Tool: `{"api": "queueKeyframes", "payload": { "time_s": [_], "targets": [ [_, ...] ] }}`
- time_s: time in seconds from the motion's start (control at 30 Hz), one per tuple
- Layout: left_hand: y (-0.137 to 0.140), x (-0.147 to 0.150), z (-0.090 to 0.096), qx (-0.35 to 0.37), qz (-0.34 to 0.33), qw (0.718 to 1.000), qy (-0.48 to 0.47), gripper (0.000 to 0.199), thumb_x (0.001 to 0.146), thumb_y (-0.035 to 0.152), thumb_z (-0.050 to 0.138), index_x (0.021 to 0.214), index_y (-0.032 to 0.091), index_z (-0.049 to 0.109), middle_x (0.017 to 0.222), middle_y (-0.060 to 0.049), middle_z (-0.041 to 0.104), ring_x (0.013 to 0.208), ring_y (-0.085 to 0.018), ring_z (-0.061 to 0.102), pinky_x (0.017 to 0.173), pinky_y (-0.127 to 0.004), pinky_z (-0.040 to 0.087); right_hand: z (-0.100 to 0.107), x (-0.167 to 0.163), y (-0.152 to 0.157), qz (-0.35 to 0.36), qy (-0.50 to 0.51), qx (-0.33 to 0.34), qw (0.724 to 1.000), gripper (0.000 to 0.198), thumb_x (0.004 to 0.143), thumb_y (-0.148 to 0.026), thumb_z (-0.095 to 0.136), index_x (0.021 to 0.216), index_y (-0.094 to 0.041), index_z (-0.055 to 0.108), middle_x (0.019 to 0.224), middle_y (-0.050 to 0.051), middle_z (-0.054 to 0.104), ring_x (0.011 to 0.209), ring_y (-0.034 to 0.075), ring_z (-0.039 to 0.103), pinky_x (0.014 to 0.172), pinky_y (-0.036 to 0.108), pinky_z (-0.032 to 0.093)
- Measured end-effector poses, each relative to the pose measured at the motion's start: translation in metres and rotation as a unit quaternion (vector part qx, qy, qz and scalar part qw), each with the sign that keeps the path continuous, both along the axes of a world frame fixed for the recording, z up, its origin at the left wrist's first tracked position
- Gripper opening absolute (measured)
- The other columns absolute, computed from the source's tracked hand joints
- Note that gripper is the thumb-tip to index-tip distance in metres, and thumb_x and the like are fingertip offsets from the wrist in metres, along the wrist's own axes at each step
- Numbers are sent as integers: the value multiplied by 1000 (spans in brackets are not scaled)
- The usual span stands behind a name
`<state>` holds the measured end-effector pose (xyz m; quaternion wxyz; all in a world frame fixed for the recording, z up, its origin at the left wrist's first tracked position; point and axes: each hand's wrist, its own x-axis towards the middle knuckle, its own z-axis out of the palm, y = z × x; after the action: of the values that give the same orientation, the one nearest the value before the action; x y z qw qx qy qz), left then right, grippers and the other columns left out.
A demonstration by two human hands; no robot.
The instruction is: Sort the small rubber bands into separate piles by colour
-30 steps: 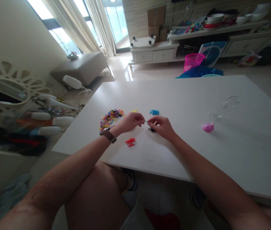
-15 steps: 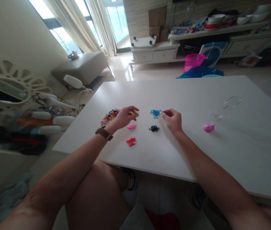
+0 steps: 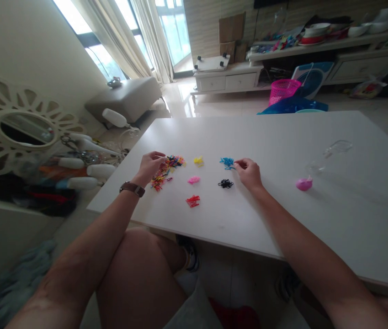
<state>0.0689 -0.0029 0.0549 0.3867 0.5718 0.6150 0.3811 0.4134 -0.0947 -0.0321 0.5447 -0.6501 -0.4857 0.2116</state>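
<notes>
1. Landmark: the pink pile [image 3: 194, 180] of small pieces, lying on the white table [image 3: 265, 137]. All positions below are given from it, as the seated person sees it.
2. Mixed pile [image 3: 168, 169]: multicoloured small pieces, spread in a loose band to the left of the pink pile.
3. Yellow pile [image 3: 198, 161]: just beyond the pink pile.
4. Red pile [image 3: 193, 201]: on the near side of the pink pile.
5. Black pile [image 3: 225, 183]: to the right of the pink pile, apart from it.
6. Blue pile [image 3: 227, 162]: beyond and to the right of the pink pile.
7. Left hand [image 3: 150, 163]: left of the pink pile, at the mixed pile. Fingers are bent, with the tips at the pieces; whether a piece is pinched cannot be told.
8. Right hand [image 3: 249, 173]: right of the pink pile, fingertips drawn together at the blue pile's edge; whether they grip a blue piece cannot be told.
9. Purple-pink object [image 3: 304, 184]: well to the right of the pink pile.
</notes>
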Motion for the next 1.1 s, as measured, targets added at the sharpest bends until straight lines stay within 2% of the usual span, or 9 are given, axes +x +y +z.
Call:
{"api": "queueKeyframes", "payload": {
  "time_s": [0.2, 0.4, 0.57, 0.8, 1.1],
  "targets": [
    [3, -22, -15, -27, 10, 997, 71, 32, 54, 32, 81, 79, 12, 74, 62, -4, 68, 58, -14, 60, 52, -23, 41, 3, 0, 0, -9, 1, 15, 1000, 17, 77, -33, 61, 78, -18, 70, 92, 9, 72, 82, 21, 66, 80, 37, 57],
    [6, -32, -25, -64, -34, 986, 150, 25, 51, 29, 81, 71, 14, 77, 57, -3, 66, 57, -14, 56, 53, -24, 39, 6, 1, 0, -27, 18, 14, 999, 16, 75, -32, 61, 75, -19, 70, 90, 8, 72, 82, 21, 65, 80, 37, 55],
    [6, -30, -28, -87, -56, 975, 198, 21, 46, 21, 80, 66, 15, 77, 56, -2, 66, 55, -14, 54, 50, -24, 37, 7, 0, -1, -21, 21, 11, 1000, 16, 74, -34, 62, 74, -20, 69, 91, 8, 72, 83, 22, 65, 81, 37, 54],
    [8, -22, -34, -97, -58, 969, 219, 10, 51, 19, 75, 60, 15, 73, 50, -1, 61, 49, -13, 51, 48, -24, 34, 7, -2, 0, -14, 22, 7, 1000, 14, 74, -32, 61, 73, -20, 69, 92, 8, 71, 82, 22, 65, 81, 38, 52],
    [9, -16, -31, -60, -65, 975, 205, 16, 58, 28, 80, 64, 15, 73, 50, 0, 57, 49, -12, 46, 48, -26, 33, 5, -2, -1, -2, 8, 8, 1000, 16, 75, -33, 61, 74, -20, 70, 91, 6, 71, 81, 22, 64, 81, 37, 50]
  ]
}}
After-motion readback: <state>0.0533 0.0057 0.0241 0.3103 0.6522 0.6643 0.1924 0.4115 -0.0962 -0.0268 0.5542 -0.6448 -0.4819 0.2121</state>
